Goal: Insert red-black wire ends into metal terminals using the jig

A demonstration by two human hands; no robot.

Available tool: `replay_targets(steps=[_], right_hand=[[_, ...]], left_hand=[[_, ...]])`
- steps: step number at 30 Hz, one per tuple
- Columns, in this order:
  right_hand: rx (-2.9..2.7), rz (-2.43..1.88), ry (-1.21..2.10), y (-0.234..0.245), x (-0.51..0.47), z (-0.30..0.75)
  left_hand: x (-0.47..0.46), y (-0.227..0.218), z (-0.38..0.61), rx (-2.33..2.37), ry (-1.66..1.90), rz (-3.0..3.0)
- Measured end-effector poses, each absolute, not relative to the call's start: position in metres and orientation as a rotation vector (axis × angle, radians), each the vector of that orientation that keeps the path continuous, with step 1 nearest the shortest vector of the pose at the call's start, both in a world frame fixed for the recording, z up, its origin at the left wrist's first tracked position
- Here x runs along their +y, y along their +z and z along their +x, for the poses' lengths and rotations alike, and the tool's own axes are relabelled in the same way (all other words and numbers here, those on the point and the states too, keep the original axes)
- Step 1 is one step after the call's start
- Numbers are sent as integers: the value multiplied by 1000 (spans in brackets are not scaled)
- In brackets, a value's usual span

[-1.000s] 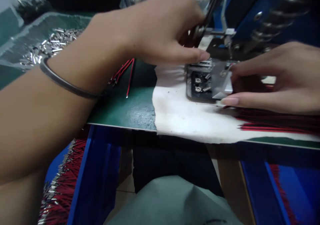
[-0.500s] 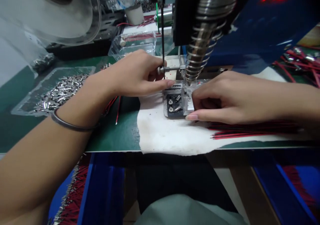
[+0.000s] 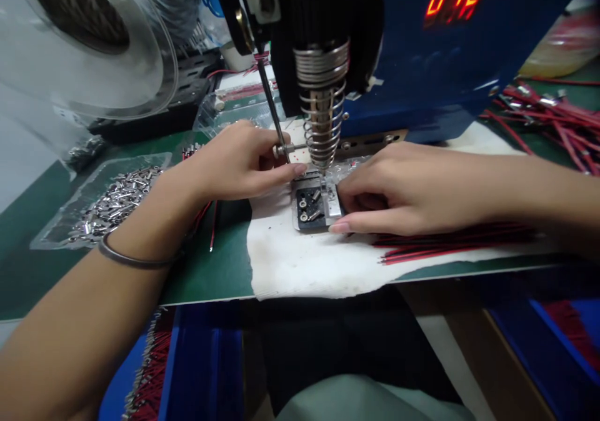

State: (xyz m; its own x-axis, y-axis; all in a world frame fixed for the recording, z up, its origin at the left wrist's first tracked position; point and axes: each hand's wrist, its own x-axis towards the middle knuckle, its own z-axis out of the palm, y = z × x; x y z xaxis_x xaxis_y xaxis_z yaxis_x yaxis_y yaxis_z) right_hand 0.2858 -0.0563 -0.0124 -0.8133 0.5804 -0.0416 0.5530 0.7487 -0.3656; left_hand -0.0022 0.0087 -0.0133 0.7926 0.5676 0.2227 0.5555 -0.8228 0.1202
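In the head view, a small fixture block [image 3: 334,207] lies on a white cloth [image 3: 300,265], with a dark tray of screws and metal bits [image 3: 310,205] on its left. My right hand [image 3: 398,190] is closed on the block's right side, thumb at the front corner and the other fingers curled out of sight. My left hand [image 3: 244,162] reaches to the back left of the fixture, thumb stretched to its edge. Its other fingers curl behind a knurled knob [image 3: 282,151], and what they hold is hidden. A spring-wrapped soldering tip [image 3: 323,121] points down between my hands.
A clear tray of metal ferrules [image 3: 115,205] sits left. Red and black wires [image 3: 412,252] lie below my right wrist; more wires [image 3: 557,124] pile at far right. The blue machine [image 3: 422,77] with a red display stands behind. Blue bins of wires [image 3: 150,371] are below the table edge.
The camera view has shifted, so the machine and fixture appear farther left and slightly lower. Both hands keep about the same places at the fixture.
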Motion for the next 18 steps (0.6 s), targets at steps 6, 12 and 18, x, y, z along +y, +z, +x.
replay_targets(steps=[6, 12, 18], right_hand=[[-2880, -935, 541, -12, -56, 285], [-2894, -952, 532, -11, -56, 286], [-2903, -945, 539, -10, -56, 289]], left_hand=[[8, -9, -1, 926, 343, 2934], [7, -9, -1, 949, 325, 2914], [7, -7, 1, 990, 290, 2937]])
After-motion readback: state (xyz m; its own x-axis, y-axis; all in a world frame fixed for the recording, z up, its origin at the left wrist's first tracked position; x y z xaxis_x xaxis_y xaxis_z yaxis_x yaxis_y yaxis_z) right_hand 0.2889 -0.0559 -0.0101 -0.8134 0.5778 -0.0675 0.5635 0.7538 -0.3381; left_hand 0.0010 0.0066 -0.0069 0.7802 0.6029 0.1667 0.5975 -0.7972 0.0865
